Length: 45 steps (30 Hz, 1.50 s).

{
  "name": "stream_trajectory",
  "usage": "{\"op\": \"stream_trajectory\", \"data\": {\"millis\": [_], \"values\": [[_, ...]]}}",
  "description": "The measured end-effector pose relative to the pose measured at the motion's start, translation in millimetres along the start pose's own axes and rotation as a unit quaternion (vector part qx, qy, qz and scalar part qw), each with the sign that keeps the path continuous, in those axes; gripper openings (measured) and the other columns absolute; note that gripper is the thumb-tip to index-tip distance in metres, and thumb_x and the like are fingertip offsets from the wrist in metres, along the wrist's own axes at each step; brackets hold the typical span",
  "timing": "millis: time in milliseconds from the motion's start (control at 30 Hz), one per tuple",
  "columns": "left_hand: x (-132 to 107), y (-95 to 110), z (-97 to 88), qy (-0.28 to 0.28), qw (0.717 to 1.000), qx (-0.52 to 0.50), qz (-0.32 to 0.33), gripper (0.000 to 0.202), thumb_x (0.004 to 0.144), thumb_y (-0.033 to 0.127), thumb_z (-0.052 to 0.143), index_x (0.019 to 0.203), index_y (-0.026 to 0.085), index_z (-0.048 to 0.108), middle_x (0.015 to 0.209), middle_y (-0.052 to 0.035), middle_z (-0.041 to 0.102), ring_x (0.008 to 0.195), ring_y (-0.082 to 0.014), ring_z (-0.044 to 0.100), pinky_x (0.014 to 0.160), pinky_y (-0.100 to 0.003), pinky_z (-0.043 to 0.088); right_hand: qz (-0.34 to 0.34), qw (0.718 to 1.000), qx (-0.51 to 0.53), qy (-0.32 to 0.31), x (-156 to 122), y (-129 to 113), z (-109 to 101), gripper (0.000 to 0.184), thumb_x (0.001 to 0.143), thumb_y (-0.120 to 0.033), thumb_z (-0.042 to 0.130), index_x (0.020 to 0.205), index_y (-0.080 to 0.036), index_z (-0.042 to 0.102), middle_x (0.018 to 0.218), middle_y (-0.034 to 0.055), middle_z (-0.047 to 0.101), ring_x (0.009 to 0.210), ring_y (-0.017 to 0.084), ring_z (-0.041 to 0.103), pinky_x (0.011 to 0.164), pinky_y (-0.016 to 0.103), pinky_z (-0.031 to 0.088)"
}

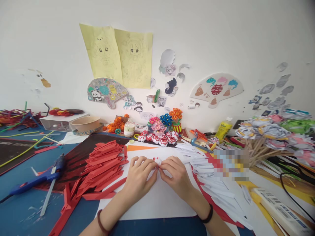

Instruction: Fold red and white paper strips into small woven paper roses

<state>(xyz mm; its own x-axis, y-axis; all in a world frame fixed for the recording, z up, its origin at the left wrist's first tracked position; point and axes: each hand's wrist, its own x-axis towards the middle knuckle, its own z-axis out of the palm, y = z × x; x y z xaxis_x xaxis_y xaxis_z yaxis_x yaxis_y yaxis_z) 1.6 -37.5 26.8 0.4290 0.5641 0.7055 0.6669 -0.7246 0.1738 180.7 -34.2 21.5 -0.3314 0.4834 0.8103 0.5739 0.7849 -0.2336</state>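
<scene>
Both hands meet over a white paper sheet (157, 193) in the middle of the table. My left hand (140, 173) pinches a small red-and-white folded paper flower (157, 160) from the left. My right hand (176, 173) grips the same piece from the right, fingertips almost touching the left ones. Much of the flower is hidden behind the fingers. A heap of folded red paper strips (102, 167) lies left of my left hand. White folded paper strips (209, 173) are spread to the right of my right hand.
Behind the hands stand finished red-and-white paper flowers (163, 140) and a small glue jar (129, 128). A blue glue gun (46, 175) lies at left with its stick pointing forward. At right are a yellow bottle (223, 128), a paper bouquet (273, 131) and a white box (283, 209).
</scene>
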Motion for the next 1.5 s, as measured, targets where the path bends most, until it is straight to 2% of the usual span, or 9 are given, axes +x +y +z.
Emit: {"op": "stream_trajectory", "data": {"millis": [467, 633, 967, 1200, 1367, 1500], "values": [[-1, 1, 2.0, 0.004, 1.0, 0.005, -0.008, 0.014, 0.09, 0.018, 0.05, 0.098, 0.021, 0.061, 0.097, -0.0019, 0.069, 0.087, -0.0186, 0.052, 0.083, -0.038, 0.032, -0.007, 1.0, -0.014, 0.0, 0, -3, 0, 0.013, 0.089, -0.012, 0.053, 0.083, -0.02, 0.06, 0.077, 0.0028, 0.065, 0.076, 0.018, 0.056, 0.068, 0.034, 0.043], [-5, 3, 9.0, 0.031, 0.999, 0.022, -0.022, 0.013, 0.088, 0.015, 0.05, 0.092, 0.021, 0.061, 0.088, -0.0016, 0.068, 0.083, -0.0187, 0.052, 0.081, -0.038, 0.032, -0.035, 0.999, -0.018, 0.0, -2, -2, 4, 0.013, 0.088, -0.008, 0.053, 0.086, -0.019, 0.06, 0.079, 0.0036, 0.065, 0.076, 0.018, 0.055, 0.067, 0.033, 0.044], [-8, 10, 13.4, 0.078, 0.994, 0.042, -0.062, 0.007, 0.088, 0.021, 0.055, 0.091, 0.02, 0.062, 0.084, -0.001, 0.07, 0.077, -0.0179, 0.054, 0.072, -0.035, 0.032, -0.042, 0.999, 0.012, -0.016, -5, 6, 3, 0.016, 0.09, -0.006, 0.049, 0.092, -0.018, 0.059, 0.084, 0.0056, 0.064, 0.082, 0.019, 0.055, 0.071, 0.035, 0.05], [-10, 6, 15.5, 0.029, 0.997, 0.04, -0.058, 0.01, 0.089, 0.015, 0.05, 0.09, 0.019, 0.059, 0.086, -0.0026, 0.068, 0.08, -0.019, 0.053, 0.072, -0.035, 0.032, -0.047, 0.998, 0.016, -0.033, -7, 7, 5, 0.017, 0.091, -0.006, 0.047, 0.094, -0.018, 0.059, 0.087, 0.0069, 0.064, 0.086, 0.019, 0.056, 0.073, 0.036, 0.051], [-11, 6, 15.4, 0.033, 0.997, 0.038, -0.051, 0.012, 0.091, 0.016, 0.047, 0.092, 0.019, 0.059, 0.086, -0.0034, 0.067, 0.08, -0.019, 0.053, 0.073, -0.036, 0.033, -0.034, 0.999, 0.018, -0.023, -6, 8, 4, 0.015, 0.091, -0.009, 0.049, 0.094, -0.019, 0.06, 0.086, 0.0058, 0.064, 0.086, 0.019, 0.058, 0.074, 0.036, 0.051], [-12, 4, 17.0, 0.019, 0.998, 0.056, -0.021, 0.013, 0.091, 0.015, 0.046, 0.091, 0.019, 0.059, 0.079, -0.0039, 0.064, 0.075, -0.0187, 0.052, 0.068, -0.034, 0.034, -0.04, 0.997, -0.062, -0.025, -4, 5, 3, 0.015, 0.09, -0.009, 0.048, 0.092, -0.018, 0.06, 0.085, 0.0062, 0.064, 0.084, 0.02, 0.057, 0.074, 0.036, 0.049]]}}
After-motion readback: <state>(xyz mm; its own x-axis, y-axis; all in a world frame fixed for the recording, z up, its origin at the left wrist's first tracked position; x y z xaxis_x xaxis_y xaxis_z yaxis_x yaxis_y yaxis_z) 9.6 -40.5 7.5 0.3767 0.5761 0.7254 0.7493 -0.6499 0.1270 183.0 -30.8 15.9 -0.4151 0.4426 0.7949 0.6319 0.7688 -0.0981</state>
